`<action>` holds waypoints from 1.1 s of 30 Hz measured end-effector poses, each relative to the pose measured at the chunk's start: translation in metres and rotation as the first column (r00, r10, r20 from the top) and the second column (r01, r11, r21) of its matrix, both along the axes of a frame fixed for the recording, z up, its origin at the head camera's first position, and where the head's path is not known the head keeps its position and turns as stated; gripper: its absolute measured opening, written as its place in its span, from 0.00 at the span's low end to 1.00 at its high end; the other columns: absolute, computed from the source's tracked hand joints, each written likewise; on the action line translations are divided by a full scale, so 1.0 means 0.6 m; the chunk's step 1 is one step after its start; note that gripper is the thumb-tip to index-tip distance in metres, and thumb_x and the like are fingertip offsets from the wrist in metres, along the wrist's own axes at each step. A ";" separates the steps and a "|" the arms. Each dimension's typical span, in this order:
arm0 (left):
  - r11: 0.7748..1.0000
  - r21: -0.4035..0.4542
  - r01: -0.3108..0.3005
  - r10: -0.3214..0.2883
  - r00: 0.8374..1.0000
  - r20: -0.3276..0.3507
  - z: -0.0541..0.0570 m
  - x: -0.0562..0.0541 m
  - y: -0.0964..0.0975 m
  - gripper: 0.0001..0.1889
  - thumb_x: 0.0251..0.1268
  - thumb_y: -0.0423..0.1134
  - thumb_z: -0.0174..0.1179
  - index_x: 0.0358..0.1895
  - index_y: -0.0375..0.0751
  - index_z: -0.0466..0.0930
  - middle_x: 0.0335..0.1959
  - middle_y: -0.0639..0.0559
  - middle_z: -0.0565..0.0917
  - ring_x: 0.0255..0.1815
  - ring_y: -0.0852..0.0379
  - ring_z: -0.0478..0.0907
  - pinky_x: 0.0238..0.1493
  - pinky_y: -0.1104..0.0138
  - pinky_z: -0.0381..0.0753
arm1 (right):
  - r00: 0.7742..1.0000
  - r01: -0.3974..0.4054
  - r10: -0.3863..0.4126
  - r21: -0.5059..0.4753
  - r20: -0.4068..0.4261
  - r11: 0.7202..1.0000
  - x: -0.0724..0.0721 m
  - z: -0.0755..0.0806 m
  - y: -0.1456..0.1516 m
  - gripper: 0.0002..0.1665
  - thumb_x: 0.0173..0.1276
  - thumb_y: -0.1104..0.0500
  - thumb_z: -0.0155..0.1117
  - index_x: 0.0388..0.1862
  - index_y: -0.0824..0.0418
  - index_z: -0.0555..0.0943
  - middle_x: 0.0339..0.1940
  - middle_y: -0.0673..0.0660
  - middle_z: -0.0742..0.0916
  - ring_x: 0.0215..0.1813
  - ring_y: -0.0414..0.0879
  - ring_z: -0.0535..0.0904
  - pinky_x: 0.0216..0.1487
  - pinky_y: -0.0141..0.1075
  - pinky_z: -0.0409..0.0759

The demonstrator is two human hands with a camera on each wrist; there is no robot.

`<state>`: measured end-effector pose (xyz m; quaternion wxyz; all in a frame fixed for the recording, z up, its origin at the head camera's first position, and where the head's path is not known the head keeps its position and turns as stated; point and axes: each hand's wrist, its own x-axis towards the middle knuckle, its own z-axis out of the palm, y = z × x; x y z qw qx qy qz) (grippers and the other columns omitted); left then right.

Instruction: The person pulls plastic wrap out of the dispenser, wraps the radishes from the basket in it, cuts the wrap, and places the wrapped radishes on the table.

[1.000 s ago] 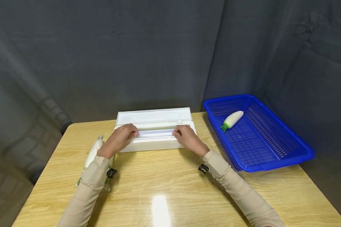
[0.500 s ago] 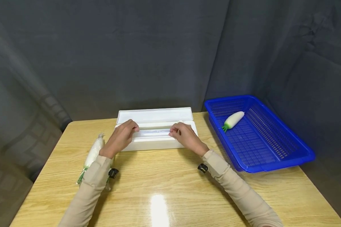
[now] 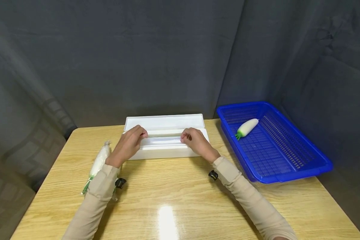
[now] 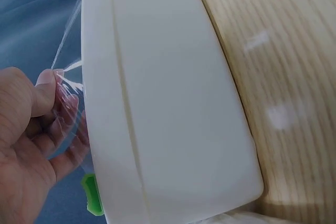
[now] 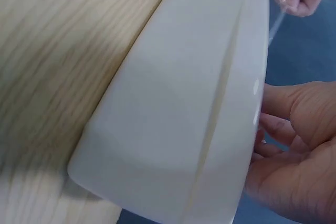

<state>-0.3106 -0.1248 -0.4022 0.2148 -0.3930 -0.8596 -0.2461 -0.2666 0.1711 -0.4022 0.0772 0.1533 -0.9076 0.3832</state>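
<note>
A white cling film dispenser (image 3: 165, 153) lies at the back of the table with its lid (image 3: 164, 122) raised. Clear cling film (image 3: 163, 140) stretches between both hands over the box opening. My left hand (image 3: 131, 141) pinches one end of the film between thumb and forefinger; the left wrist view shows the film (image 4: 65, 85) creased at the fingertips. At the other end my right hand (image 3: 198, 143) pinches the film, its fingertips partly hidden behind the box edge in the right wrist view. A white radish (image 3: 100, 160) in clear wrapping lies beside my left forearm, partly covered by it.
On the right stands a blue plastic basket (image 3: 276, 178) with one white radish (image 3: 248, 127) with green stems inside. A small green piece (image 4: 92, 195) shows at the box edge in the left wrist view. A dark curtain (image 3: 168, 60) hangs behind the wooden table (image 3: 150, 200).
Both hands have risen slightly from the box opening with the film between them. The right hand moved a little inward, then slightly back outward. Box, basket and radishes stay in place.
</note>
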 end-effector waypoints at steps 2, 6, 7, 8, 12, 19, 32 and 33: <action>1.000 0.007 0.006 -0.006 1.000 -0.013 -0.001 0.001 0.000 0.02 0.73 0.28 0.63 0.40 0.37 0.80 0.35 0.47 0.81 0.32 0.53 0.77 0.35 0.56 0.81 | 1.000 0.012 -0.012 0.028 -0.010 1.000 -0.002 -0.002 -0.001 0.05 0.75 0.68 0.67 0.36 0.64 0.84 0.33 0.55 0.82 0.34 0.43 0.73 0.39 0.35 0.73; 1.000 0.021 0.011 -0.010 0.999 -0.051 -0.005 0.001 0.000 0.03 0.73 0.28 0.63 0.40 0.37 0.79 0.36 0.47 0.80 0.32 0.53 0.76 0.34 0.57 0.81 | 0.996 0.028 -0.020 0.095 -0.081 0.995 -0.002 -0.008 -0.004 0.06 0.76 0.69 0.65 0.36 0.65 0.83 0.35 0.57 0.82 0.36 0.45 0.74 0.39 0.36 0.77; 1.000 0.020 0.011 -0.010 0.999 -0.053 -0.006 0.001 0.000 0.02 0.73 0.28 0.63 0.41 0.37 0.79 0.36 0.47 0.80 0.32 0.53 0.76 0.34 0.57 0.80 | 0.993 0.035 -0.022 0.112 -0.115 0.993 -0.001 -0.009 -0.005 0.06 0.76 0.69 0.64 0.36 0.66 0.82 0.35 0.57 0.81 0.37 0.46 0.75 0.40 0.37 0.77; 1.000 0.016 0.010 -0.009 0.998 -0.058 -0.008 0.000 0.000 0.02 0.73 0.28 0.62 0.41 0.36 0.78 0.36 0.46 0.79 0.32 0.54 0.76 0.34 0.57 0.80 | 0.988 0.044 -0.025 0.127 -0.150 0.991 0.000 -0.010 -0.005 0.06 0.76 0.70 0.64 0.35 0.66 0.81 0.35 0.58 0.81 0.37 0.47 0.75 0.40 0.38 0.78; 1.000 -0.019 -0.002 0.001 1.000 -0.030 -0.013 0.001 -0.001 0.01 0.76 0.28 0.58 0.43 0.35 0.77 0.37 0.46 0.80 0.33 0.53 0.75 0.38 0.55 0.81 | 0.962 0.081 -0.030 0.180 -0.272 0.980 0.002 -0.011 -0.007 0.07 0.76 0.70 0.63 0.35 0.66 0.77 0.35 0.59 0.78 0.39 0.52 0.74 0.41 0.44 0.79; 0.998 -0.062 -0.001 -0.001 1.000 -0.024 -0.022 0.004 -0.013 0.05 0.74 0.29 0.63 0.48 0.34 0.79 0.36 0.45 0.83 0.32 0.51 0.78 0.37 0.55 0.81 | 0.949 0.097 -0.015 0.248 -0.314 0.964 0.001 -0.016 -0.006 0.08 0.75 0.72 0.62 0.38 0.64 0.73 0.34 0.57 0.78 0.38 0.53 0.75 0.37 0.44 0.78; 0.997 -0.056 -0.062 0.059 0.997 -0.047 -0.011 0.017 -0.059 0.03 0.64 0.29 0.72 0.39 0.37 0.89 0.35 0.48 0.86 0.35 0.50 0.84 0.38 0.54 0.84 | 0.919 -0.071 0.219 0.411 -0.326 0.909 0.009 -0.002 0.032 0.08 0.75 0.67 0.67 0.50 0.65 0.84 0.39 0.54 0.86 0.42 0.49 0.76 0.45 0.43 0.73; 0.996 -0.054 -0.064 0.062 0.997 -0.052 -0.010 0.018 -0.059 0.03 0.65 0.28 0.72 0.40 0.37 0.89 0.35 0.47 0.87 0.35 0.50 0.84 0.38 0.54 0.84 | 0.918 -0.069 0.225 0.428 -0.327 0.901 0.010 0.000 0.038 0.06 0.74 0.67 0.68 0.47 0.63 0.85 0.39 0.54 0.86 0.43 0.49 0.76 0.45 0.43 0.73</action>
